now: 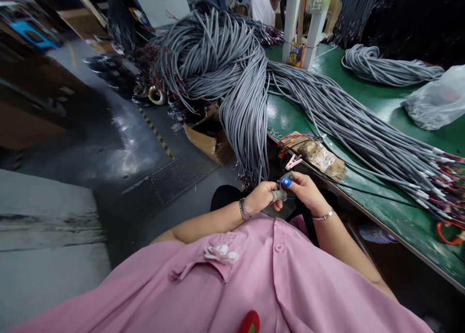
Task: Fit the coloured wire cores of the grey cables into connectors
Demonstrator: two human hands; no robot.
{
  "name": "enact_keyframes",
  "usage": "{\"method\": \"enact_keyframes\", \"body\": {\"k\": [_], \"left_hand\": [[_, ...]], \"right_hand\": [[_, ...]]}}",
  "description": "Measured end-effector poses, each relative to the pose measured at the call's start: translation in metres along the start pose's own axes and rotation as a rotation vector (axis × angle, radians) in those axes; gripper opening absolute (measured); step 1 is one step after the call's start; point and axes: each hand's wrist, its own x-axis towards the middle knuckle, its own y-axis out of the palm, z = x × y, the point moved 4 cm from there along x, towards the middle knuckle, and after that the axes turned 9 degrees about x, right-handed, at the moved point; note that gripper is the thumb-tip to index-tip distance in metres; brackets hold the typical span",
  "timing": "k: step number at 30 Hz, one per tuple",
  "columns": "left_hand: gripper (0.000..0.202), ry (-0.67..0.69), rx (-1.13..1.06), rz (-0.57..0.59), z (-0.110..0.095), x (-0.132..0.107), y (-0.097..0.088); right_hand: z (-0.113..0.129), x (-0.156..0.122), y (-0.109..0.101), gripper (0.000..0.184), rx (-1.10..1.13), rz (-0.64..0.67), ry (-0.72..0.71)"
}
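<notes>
My left hand [262, 196] and my right hand [304, 189] meet in front of my chest, just off the edge of the green table [385, 207]. Both are closed in a pinch on a thin wire end [282, 182] that hangs from the grey cable bundle [247, 115] draped over the table edge. The left thumb wears a grey finger cover, the right a blue one. A pink clip [292, 162] and a brown taped block [319, 154] sit on the table edge right above my hands.
Grey cables [363, 124] with stripped coloured ends stretch across the table to the right. A second coil [385, 69] and a clear plastic bag [436, 100] lie farther back. A cardboard box [207, 136] stands on the floor. Another person in white [262, 3] sits beyond the white posts.
</notes>
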Motion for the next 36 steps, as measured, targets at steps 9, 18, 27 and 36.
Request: {"method": "enact_keyframes", "body": {"k": [9, 18, 27, 36], "left_hand": [[0.036, 0.094, -0.238, -0.254, -0.008, 0.0, -0.007], [0.036, 0.143, -0.303, -0.323, -0.018, 0.008, -0.009], [0.041, 0.091, -0.336, -0.332, -0.014, 0.021, -0.006], [0.04, 0.088, -0.306, -0.296, -0.012, 0.018, -0.005]], "right_hand": [[-0.032, 0.008, -0.039, 0.042, 0.465, -0.292, 0.174], [-0.02, 0.039, -0.013, 0.044, 0.509, -0.258, 0.01], [-0.028, 0.045, -0.007, 0.034, 0.715, -0.233, -0.022], [-0.033, 0.041, -0.007, 0.041, 0.748, -0.228, 0.016]]}}
